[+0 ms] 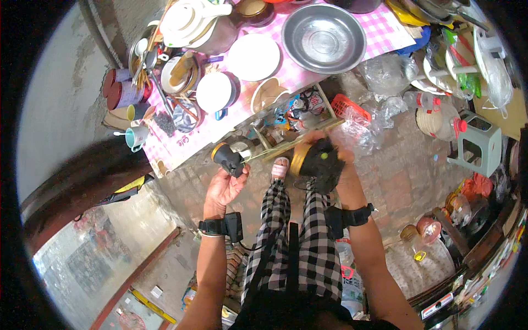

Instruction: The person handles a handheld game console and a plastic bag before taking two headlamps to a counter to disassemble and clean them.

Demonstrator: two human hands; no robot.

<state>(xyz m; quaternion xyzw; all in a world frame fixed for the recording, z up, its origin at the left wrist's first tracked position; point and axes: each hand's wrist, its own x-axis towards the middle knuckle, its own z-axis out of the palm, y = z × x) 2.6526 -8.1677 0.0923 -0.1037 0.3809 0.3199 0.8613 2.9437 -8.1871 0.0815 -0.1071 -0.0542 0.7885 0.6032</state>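
My left hand (224, 188) pinches a small black headlamp (229, 159) with a yellow-orange rim, its fingertips at the lamp's lower end. In my right hand (345, 171) is a larger black headlamp (319, 162) with a gold rim and a dark bunched part, perhaps its strap, covering some of the fingers. A thin pale cord or strip runs between the two lamps. Both hands are raised in front of an open drawer (335, 122) holding packets and small odds and ends.
Above the drawer, the table with a pink checked cloth (379, 33) bears a metal basin (323, 38), white bowls (254, 56) and pots. At right stand a grey-green stool (476, 144), a large bottle (440, 124) and a red basket (351, 107). Plastic bags lie beside the basket.
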